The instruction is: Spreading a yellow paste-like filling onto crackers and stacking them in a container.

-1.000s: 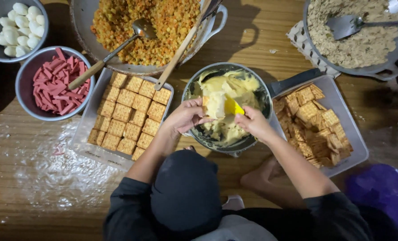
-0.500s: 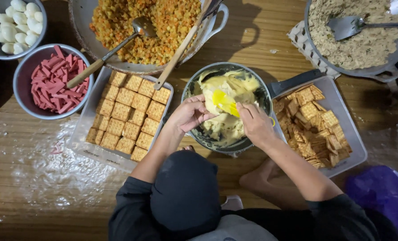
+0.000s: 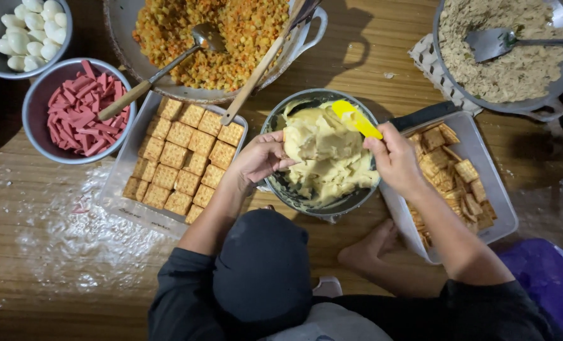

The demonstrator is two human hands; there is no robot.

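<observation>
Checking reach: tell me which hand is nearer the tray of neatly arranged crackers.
Left. The left hand is at the pan's rim beside the cracker tray; the right hand holds the yellow spatula across the pan.

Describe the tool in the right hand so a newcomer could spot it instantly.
Start at the central metal bowl of pale dough. At its upper right rim, the right hand holds a spatula. It is the only bright yellow utensil; the others are metal or wooden.

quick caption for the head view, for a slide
Left hand steadies pale dough in a pan while right hand holds a yellow spatula.
</observation>
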